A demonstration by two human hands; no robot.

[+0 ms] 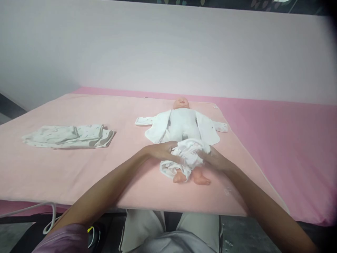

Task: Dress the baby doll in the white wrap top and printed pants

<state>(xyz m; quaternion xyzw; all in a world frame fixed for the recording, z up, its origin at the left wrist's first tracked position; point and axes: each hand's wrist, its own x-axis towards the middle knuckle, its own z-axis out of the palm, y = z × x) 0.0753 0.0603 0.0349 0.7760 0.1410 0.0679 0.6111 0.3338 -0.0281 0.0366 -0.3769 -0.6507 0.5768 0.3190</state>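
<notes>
A baby doll [182, 121] lies on its back on a pale pink blanket [79, 165], head away from me, with an open white top spread under its body. White patterned trousers [184, 156] are bunched around its legs, and both bare feet stick out below them. My left hand [162, 151] grips the bunched trousers on the left side, fingers curled into the cloth. My right hand [214, 160] holds the same cloth on the right side, fingers pressed into it.
A folded white and grey garment [70, 136] lies on the blanket to the left. A brighter pink mattress [284, 147] extends to the right and behind. A white cable [50, 214] hangs below the front edge at the left. My knees sit under the edge.
</notes>
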